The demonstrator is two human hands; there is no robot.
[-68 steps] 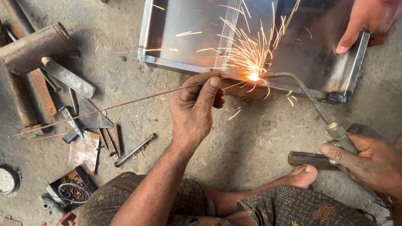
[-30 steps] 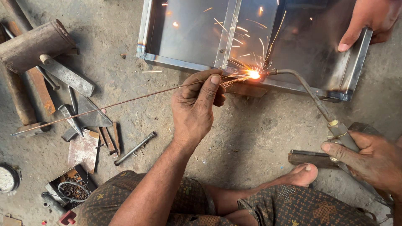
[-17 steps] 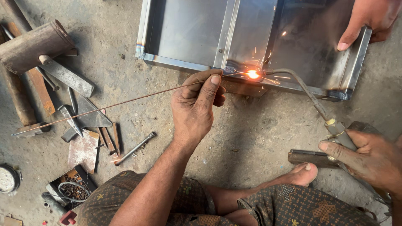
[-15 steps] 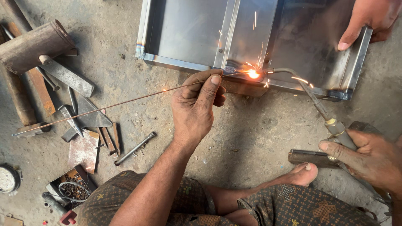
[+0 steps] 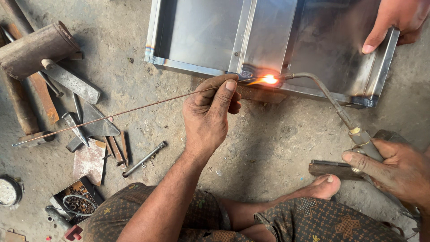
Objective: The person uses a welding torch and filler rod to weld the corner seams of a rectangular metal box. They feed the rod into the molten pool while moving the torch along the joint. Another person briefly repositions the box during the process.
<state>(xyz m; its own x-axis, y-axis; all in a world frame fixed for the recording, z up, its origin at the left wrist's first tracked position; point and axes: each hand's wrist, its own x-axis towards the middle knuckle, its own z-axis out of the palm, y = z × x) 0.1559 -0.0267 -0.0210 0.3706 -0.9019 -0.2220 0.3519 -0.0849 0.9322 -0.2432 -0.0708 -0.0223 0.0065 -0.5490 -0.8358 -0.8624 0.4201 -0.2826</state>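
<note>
Left hand (image 5: 210, 118) pinches a thin filler rod (image 5: 130, 110), tip fed into the flame (image 5: 268, 79) at the near rim of the sheet-metal tray (image 5: 201, 31) on the floor. Right hand (image 5: 394, 172) grips the torch (image 5: 333, 105) handle. Another person's hand (image 5: 394, 20) steadies the tray's far right corner. Joint mid-braze: discoloured spot at the divider, right corner already darkened, rest of the seam looks untouched.

Thin filler rod (image 5: 134, 109) slants w/ tip at torch (image 5: 331, 101) flame on steel tray (image 5: 197, 67) edge.
</note>
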